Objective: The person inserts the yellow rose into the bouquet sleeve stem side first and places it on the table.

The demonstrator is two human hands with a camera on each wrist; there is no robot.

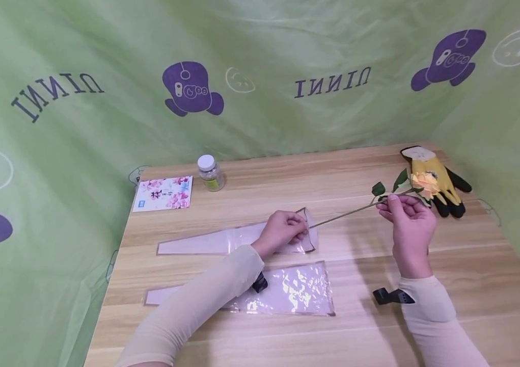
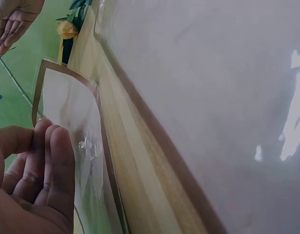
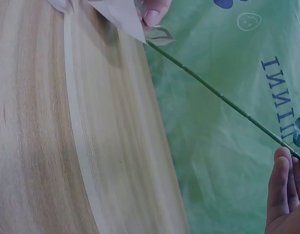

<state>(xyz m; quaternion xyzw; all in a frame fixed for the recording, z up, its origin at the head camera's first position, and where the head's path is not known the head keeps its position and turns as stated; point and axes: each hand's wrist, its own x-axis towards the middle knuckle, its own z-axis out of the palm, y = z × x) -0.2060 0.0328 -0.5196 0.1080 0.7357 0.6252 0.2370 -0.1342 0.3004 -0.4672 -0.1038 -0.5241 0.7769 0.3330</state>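
Observation:
My right hand (image 1: 412, 219) pinches a yellow artificial rose (image 1: 426, 184) by its stem, just below the bloom and leaves. The long green stem (image 3: 208, 85) slants down to the left. At its lower end, my left hand (image 1: 283, 229) pinches the mouth of a clear flower sleeve (image 1: 209, 242) with a brown border. The sleeve's mouth is lifted and bowed in the left wrist view, the stem end right at my left fingertips (image 2: 62, 141). A second flower sleeve (image 1: 303, 288) lies flat nearer me, partly under my left forearm.
A yellow and black work glove (image 1: 431, 165) lies at the back right, behind the rose. A jar with a white lid (image 1: 211, 173) and a flower-printed card (image 1: 163, 193) are at the back left of the wooden table (image 1: 333, 339). Green printed cloth (image 1: 269, 117) surrounds the table.

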